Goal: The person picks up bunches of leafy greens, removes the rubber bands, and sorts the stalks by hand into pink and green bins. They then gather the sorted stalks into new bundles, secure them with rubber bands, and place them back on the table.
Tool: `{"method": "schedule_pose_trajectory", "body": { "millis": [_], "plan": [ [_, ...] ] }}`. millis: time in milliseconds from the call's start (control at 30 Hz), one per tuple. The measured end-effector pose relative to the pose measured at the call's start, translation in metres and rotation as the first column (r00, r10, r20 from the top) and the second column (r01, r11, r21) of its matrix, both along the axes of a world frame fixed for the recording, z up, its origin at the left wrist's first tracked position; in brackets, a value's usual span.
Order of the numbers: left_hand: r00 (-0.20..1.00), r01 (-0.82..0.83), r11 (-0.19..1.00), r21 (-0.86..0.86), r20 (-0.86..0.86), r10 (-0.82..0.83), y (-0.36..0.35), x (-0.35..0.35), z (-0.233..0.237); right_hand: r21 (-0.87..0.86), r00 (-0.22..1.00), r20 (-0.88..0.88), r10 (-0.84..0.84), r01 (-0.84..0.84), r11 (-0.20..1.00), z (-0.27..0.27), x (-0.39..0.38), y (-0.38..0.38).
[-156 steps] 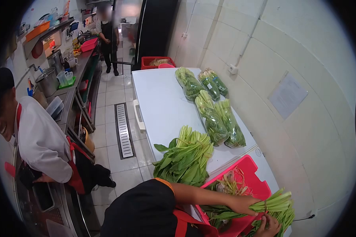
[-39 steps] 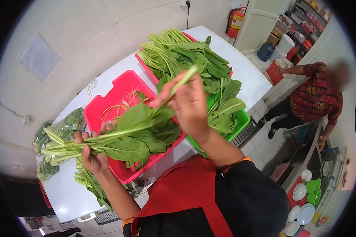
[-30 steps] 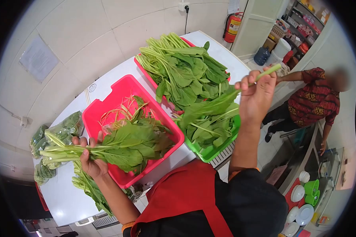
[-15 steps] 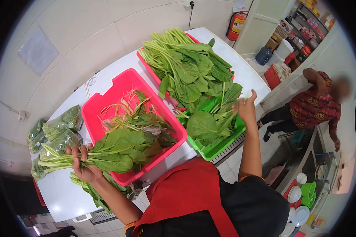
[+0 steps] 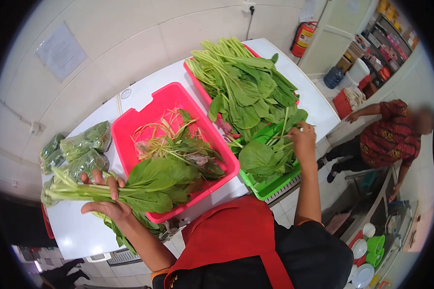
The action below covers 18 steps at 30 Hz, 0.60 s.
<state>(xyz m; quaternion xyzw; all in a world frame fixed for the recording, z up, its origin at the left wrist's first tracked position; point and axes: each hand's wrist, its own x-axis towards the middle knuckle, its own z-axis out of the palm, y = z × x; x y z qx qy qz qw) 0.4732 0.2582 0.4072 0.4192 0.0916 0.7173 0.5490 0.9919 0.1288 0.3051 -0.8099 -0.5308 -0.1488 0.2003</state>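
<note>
In the head view my left hand (image 5: 112, 197) is closed round the pale stems of a bunch of leafy greens (image 5: 161, 180), whose leaves reach over the near corner of a red-pink tub (image 5: 123, 130). That tub holds thin stalk trimmings (image 5: 166, 125) and wilted leaves. Over the right side of a green basket (image 5: 255, 185), my right hand (image 5: 304, 142) has its fingers bent and pinched on stems of loose leafy greens (image 5: 258, 156). The fingertips are partly hidden among those stems.
Behind the basket, another pink tub (image 5: 192, 74) is heaped with leafy greens (image 5: 250, 86). Bagged greens (image 5: 87, 142) lie at the table's left. More greens lie below my left forearm. A co-worker (image 5: 388, 139) stands at the right by a counter with dishes (image 5: 364, 250).
My right hand has come down and its fingers have closed on stems at the green basket. My left hand still grips its bunch, its thumb stretched out. The co-worker's arm has lowered.
</note>
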Motion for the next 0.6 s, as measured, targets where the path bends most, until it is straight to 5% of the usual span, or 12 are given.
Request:
{"method": "schedule_pose_trajectory", "body": {
  "millis": [167,233,300,367,500,567,600],
  "plan": [
    [0.991,-0.09,0.992,-0.088,-0.105,0.081,-0.004,0.004,0.0,0.291,0.946,-0.171,0.277,-0.22,0.931,0.09,-0.01,-0.006],
    [0.992,-0.072,0.989,-0.13,-0.112,0.057,-0.001,0.008,-0.005,0.411,0.918,-0.27,0.291,-0.163,0.897,0.121,-0.034,0.001],
    [0.992,-0.047,0.99,-0.132,-0.119,0.031,0.002,0.014,-0.007,0.58,0.827,-0.358,0.433,-0.166,0.797,0.13,-0.057,0.016],
    [0.994,-0.006,0.989,-0.145,-0.107,-0.009,0.001,0.018,-0.002,0.658,0.557,-0.593,0.582,-0.082,0.749,0.128,-0.089,0.039],
    [0.993,0.053,0.984,-0.17,-0.092,-0.069,-0.002,0.029,0.011,0.257,0.371,-0.819,0.439,-0.448,0.857,0.13,-0.181,0.087],
    [0.989,0.098,0.98,-0.175,-0.089,-0.115,-0.006,0.027,0.013,0.131,0.582,-0.373,0.722,-0.738,0.662,0.105,-0.203,0.11],
    [0.984,0.128,0.977,-0.168,-0.1,-0.146,-0.007,0.025,0.012,0.191,0.517,-0.402,0.756,-0.76,0.622,0.106,-0.213,0.115]
  ]
}}
